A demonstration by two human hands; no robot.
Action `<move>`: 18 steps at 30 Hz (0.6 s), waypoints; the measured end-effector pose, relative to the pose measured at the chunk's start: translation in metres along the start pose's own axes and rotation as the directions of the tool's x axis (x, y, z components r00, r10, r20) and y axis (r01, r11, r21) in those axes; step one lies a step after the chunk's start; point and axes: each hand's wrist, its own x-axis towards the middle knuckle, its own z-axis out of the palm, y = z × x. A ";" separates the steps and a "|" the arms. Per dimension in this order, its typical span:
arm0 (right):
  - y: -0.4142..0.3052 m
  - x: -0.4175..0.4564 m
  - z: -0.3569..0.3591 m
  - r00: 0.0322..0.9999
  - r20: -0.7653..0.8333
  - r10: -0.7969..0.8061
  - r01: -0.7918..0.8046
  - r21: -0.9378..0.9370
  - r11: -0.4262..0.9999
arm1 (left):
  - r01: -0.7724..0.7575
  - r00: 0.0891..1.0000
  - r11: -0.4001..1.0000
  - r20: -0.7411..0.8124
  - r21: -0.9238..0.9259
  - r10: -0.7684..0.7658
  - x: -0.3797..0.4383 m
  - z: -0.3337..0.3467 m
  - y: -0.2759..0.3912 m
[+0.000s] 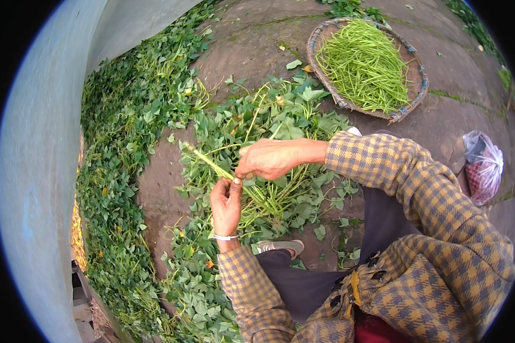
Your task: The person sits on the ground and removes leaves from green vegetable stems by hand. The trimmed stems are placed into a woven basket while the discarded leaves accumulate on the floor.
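Note:
My left hand [226, 209], with a silver bangle on its wrist, pinches a pale green stem [211, 162] between thumb and fingers. Right beside it, the bent fingers of my right hand [271, 157] meet the same stem at the left thumb; the exact grip is partly hidden. The stem's thicker, paler end points up and left. Under both hands spreads a heap of leafy green vines [300, 210] with long stalks, some leaves wilted or yellowed.
A round woven tray [421, 88] holds many cut green stems [362, 64] at the upper right. More vines [120, 180] form a long bank on the left, beside a pale sheet [43, 171]. A tied plastic bag [484, 169] with reddish contents sits on the stone paving [249, 47].

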 end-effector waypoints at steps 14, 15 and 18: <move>0.037 -0.009 0.038 0.892 0.377 0.250 -0.446 0.640 0.626 | -0.084 0.994 0.927 -0.099 -0.365 0.051 -0.005 -0.002 0.004; 0.036 -0.010 0.043 0.860 0.445 0.250 -0.498 0.624 0.602 | -0.095 0.992 0.919 -0.112 -0.384 0.056 -0.005 -0.002 0.004; 0.032 -0.011 0.053 0.867 0.474 0.157 -0.412 0.502 0.760 | -0.078 0.992 0.915 -0.126 -0.396 0.031 -0.006 -0.007 0.001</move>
